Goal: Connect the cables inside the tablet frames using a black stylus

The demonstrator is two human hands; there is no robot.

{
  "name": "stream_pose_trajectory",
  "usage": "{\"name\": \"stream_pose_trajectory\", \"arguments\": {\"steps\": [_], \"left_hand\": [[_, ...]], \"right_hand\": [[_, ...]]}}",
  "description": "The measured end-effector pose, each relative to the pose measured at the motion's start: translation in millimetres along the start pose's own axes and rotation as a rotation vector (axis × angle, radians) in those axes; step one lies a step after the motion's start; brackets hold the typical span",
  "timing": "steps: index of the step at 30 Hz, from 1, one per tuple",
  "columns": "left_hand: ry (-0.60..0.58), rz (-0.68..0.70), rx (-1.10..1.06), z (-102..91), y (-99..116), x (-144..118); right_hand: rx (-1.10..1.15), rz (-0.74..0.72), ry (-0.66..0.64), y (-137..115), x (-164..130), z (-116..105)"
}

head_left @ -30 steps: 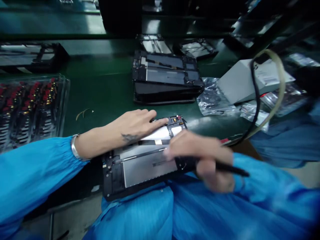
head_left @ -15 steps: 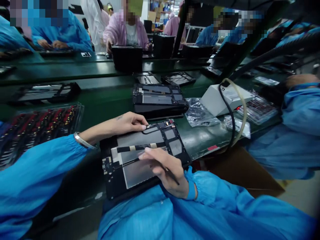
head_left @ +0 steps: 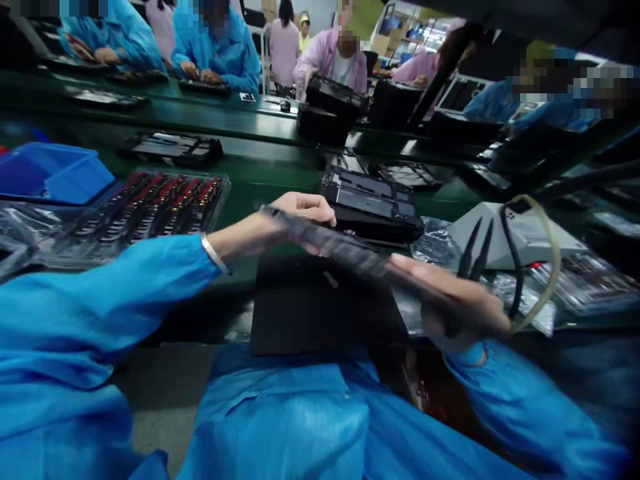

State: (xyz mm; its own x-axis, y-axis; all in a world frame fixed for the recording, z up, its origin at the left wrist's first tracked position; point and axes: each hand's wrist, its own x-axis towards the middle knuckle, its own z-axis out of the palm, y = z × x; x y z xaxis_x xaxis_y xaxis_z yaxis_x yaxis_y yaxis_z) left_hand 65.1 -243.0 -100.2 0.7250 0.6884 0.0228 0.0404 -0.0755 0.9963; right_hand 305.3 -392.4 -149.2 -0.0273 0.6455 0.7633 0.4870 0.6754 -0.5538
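On your left, the red-tipped parts sit in rows in their tray, and your left hand is bent at the near end of the slim dark panel, though blur means I cannot tell whether those fingers grasp it. The panel is up in the air, tilted over a flat black board and not yet laid down, with any finished or missing work on its faces hidden. Your right hand grasps its other end, with tweezers pointing up just beside.
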Motion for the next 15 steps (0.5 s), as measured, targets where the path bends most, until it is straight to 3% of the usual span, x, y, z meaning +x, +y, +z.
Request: {"name": "stream_pose_trajectory", "arguments": {"steps": [3,5,10,15], "left_hand": [[-0.010,0.085,-0.109,9.7,2,-24],[0.011,0.170,-0.045,14.3,6,-36],[0.173,0.203,0.095,20.8,9,-43],[0.211,0.125,-0.087,20.2,-5,-36]], "right_hand": [[0.095,0.036,0.365,-2,13,11],[0.225,0.172,0.517,-5,22,17],[0.478,0.648,0.428,-17,31,19],[0.628,0.901,0.278,-21,31,16]]}}
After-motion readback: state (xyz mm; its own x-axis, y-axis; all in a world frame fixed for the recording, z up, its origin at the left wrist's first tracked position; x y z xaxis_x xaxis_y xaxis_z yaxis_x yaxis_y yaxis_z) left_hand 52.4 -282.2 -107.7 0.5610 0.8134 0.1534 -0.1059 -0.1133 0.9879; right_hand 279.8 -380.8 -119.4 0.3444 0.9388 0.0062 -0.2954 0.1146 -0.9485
